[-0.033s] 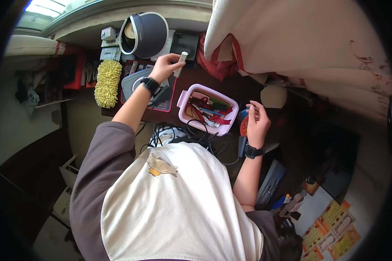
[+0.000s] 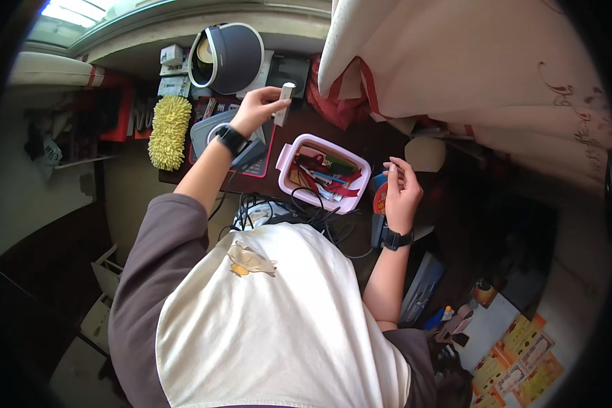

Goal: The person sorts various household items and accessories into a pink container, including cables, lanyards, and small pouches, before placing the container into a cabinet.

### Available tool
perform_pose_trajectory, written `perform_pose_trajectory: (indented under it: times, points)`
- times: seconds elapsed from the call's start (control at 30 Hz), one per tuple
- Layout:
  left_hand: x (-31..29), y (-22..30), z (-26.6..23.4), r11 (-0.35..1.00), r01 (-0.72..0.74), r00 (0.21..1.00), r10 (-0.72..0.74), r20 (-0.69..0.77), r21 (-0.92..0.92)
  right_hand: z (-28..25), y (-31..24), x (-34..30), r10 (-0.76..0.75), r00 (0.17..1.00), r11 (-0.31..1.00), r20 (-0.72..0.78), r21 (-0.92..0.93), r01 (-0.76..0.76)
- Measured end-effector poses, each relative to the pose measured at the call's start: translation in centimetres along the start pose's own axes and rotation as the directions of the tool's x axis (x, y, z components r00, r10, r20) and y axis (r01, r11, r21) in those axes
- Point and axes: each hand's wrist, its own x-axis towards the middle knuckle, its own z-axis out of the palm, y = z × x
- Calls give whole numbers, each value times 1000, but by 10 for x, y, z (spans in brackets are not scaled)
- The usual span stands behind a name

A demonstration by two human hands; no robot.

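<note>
Over the far part of the desk, my left hand (image 2: 257, 110) grips a slim white box-like piece (image 2: 283, 105) between thumb and fingers. It stands roughly upright; its exact kind is too small to make out. Nearer to me is a pink plastic basket (image 2: 285, 178) with red, green and blue items and thin sticks inside. To its right my right hand (image 2: 402, 194) is raised with nothing in it, thumb apart and fingers loosely bent. Beside and partly behind that hand is a red round-ended thing (image 2: 381, 199).
Left on the desk are a yellow chenille duster (image 2: 169, 132), a grey flat device (image 2: 207, 134) and a dark sun visor (image 2: 238, 58). Black cables (image 2: 319, 221) lie between basket and my body. A pale curtain (image 2: 455, 61) hangs at the far right.
</note>
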Motion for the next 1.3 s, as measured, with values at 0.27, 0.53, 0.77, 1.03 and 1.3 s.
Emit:
perform_pose_trajectory:
  times: [0.27, 0.53, 0.77, 1.03, 1.3]
  points:
    - [-104, 103, 37, 675, 94, 906, 247, 344, -731, 12, -90, -26, -264, 961, 928, 81, 293, 231]
    - [-149, 140, 68, 843, -156, 864, 369, 343, -516, 0, -127, -55, -431, 890, 897, 152, 179, 404]
    - [-160, 141, 86, 852, -239, 809, 440, 389, -466, -8, -101, -64, -408, 904, 871, 132, 353, 342]
    - [-115, 90, 55, 610, 224, 948, 43, 314, -760, -23, -75, -65, -230, 938, 792, 258, 610, 26]
    - [-29, -91, -5, 549, 441, 883, -408, 233, -710, -26, 25, -49, 260, 947, 703, 186, 635, -318]
